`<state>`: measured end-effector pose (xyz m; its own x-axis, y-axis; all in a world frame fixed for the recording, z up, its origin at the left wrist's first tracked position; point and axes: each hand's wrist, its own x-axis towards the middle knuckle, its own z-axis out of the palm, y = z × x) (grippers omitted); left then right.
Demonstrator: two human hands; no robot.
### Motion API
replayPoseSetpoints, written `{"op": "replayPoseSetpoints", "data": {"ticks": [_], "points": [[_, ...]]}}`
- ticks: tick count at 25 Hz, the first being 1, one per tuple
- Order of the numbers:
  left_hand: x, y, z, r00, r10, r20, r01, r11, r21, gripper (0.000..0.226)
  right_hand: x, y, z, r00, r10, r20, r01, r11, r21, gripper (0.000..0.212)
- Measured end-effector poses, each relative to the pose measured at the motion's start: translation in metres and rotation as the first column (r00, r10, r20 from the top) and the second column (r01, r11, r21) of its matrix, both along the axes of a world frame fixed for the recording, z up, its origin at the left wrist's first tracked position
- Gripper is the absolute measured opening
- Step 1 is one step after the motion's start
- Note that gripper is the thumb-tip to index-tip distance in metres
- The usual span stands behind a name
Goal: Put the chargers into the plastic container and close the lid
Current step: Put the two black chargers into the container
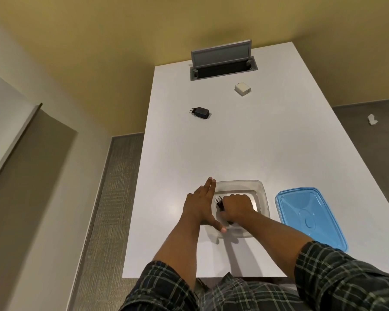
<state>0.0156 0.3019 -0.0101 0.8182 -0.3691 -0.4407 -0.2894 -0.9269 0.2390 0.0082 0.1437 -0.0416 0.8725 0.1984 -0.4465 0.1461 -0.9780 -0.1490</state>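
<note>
A clear plastic container (259, 189) stands near the front of the white table. My right hand (237, 206) is inside it, shut on a black charger (220, 204) whose prongs stick out to the left. My left hand (202, 202) lies flat against the container's left wall, fingers stretched and thumb on the front rim. The blue lid (310, 217) lies flat to the right of the container. A second black charger (201, 112) lies farther back on the table. A white charger (243, 89) lies beyond it to the right.
The white table (245, 149) has an open grey cable hatch (222, 63) at its far end. A crumpled white scrap (372, 119) lies on the floor to the right. Walls and floor surround the table on the left.
</note>
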Motion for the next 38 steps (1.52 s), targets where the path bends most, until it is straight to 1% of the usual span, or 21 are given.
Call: {"op": "replayPoseSetpoints", "data": {"ticks": [2, 6, 8, 11, 13, 15, 17, 19, 21, 23, 24, 26, 28, 29, 30, 32, 35, 38], "points": [[-0.001, 0.000, -0.001, 1.000, 0.002, 0.008, -0.002, 1.000, -0.005, 0.166, 0.002, 0.004, -0.001, 0.998, -0.057, -0.026, 0.058, 0.997, 0.052, 0.028], [-0.002, -0.001, -0.001, 1.000, 0.007, 0.015, -0.007, 1.000, 0.000, 0.165, 0.003, 0.009, -0.008, 0.969, -0.163, -0.185, 0.201, 0.957, 0.210, 0.029], [-0.001, 0.000, -0.002, 1.000, -0.003, 0.022, 0.002, 1.000, 0.007, 0.164, 0.002, 0.010, -0.014, 0.956, -0.183, -0.230, 0.242, 0.935, 0.259, 0.026], [-0.001, 0.000, -0.004, 1.000, -0.007, 0.018, 0.007, 1.000, 0.010, 0.166, 0.000, 0.009, -0.019, 0.947, -0.157, -0.282, 0.254, 0.901, 0.352, 0.018], [0.000, 0.000, -0.005, 1.000, -0.003, 0.028, 0.003, 1.000, 0.006, 0.167, 0.000, 0.006, -0.015, 0.950, -0.115, -0.291, 0.230, 0.887, 0.400, 0.019], [0.002, 0.000, -0.005, 0.999, -0.010, 0.031, 0.009, 1.000, 0.011, 0.167, 0.000, 0.002, -0.012, 0.959, -0.056, -0.279, 0.170, 0.899, 0.403, 0.023], [-0.003, 0.001, -0.005, 1.000, -0.013, 0.024, 0.012, 1.000, 0.017, 0.166, -0.003, -0.001, -0.012, 0.971, 0.012, -0.240, 0.084, 0.919, 0.385, 0.029], [-0.003, -0.001, -0.003, 0.999, -0.018, 0.031, 0.017, 0.999, 0.030, 0.165, -0.006, -0.004, -0.009, 0.985, 0.090, -0.147, -0.042, 0.952, 0.302, 0.031], [0.005, -0.004, 0.002, 1.000, -0.025, 0.015, 0.025, 0.999, 0.038, 0.165, 0.000, -0.010, -0.002, 0.977, 0.192, -0.097, -0.168, 0.962, 0.213, 0.029], [0.012, -0.009, 0.014, 0.997, -0.035, 0.062, 0.032, 0.998, 0.050, 0.165, 0.007, -0.018, 0.014, 0.964, 0.266, -0.016, -0.262, 0.958, 0.117, 0.024], [0.013, -0.011, 0.014, 0.997, -0.044, 0.056, 0.041, 0.998, 0.054, 0.164, 0.010, -0.020, 0.014, 0.956, 0.294, 0.017, -0.294, 0.951, 0.096, 0.022], [0.015, -0.013, 0.015, 0.997, -0.067, 0.041, 0.064, 0.995, 0.077, 0.162, 0.016, -0.025, 0.015, 0.947, 0.319, 0.041, -0.321, 0.945, 0.064, 0.018], [0.009, -0.010, 0.014, 0.997, -0.073, 0.020, 0.071, 0.992, 0.105, 0.159, 0.012, -0.024, 0.013, 0.932, 0.355, 0.069, -0.357, 0.934, 0.024, 0.017], [0.018, -0.006, 0.009, 0.997, -0.070, 0.009, 0.069, 0.991, 0.114, 0.158, 0.022, -0.021, 0.010, 0.925, 0.371, 0.083, -0.373, 0.928, 0.013, 0.018], [0.031, -0.001, 0.001, 0.998, -0.059, 0.000, 0.059, 0.992, 0.114, 0.156, 0.037, -0.016, 0.004, 0.917, 0.388, 0.096, -0.390, 0.921, 0.011, 0.018], [0.033, 0.004, 0.002, 0.999, -0.038, 0.018, 0.036, 0.995, 0.098, 0.149, 0.039, -0.017, 0.010, 0.895, 0.421, 0.147, -0.424, 0.906, -0.015, 0.018], [0.037, 0.007, 0.003, 0.996, -0.007, 0.093, 0.001, 0.998, 0.058, 0.134, 0.046, -0.021, 0.014, 0.874, 0.420, 0.244, -0.437, 0.899, 0.017, 0.015], [0.046, 0.012, 0.006, 0.980, 0.050, 0.191, -0.053, 0.999, 0.010, 0.119, 0.055, -0.029, 0.018, 0.850, 0.376, 0.368, -0.417, 0.908, 0.034, 0.016]]}}
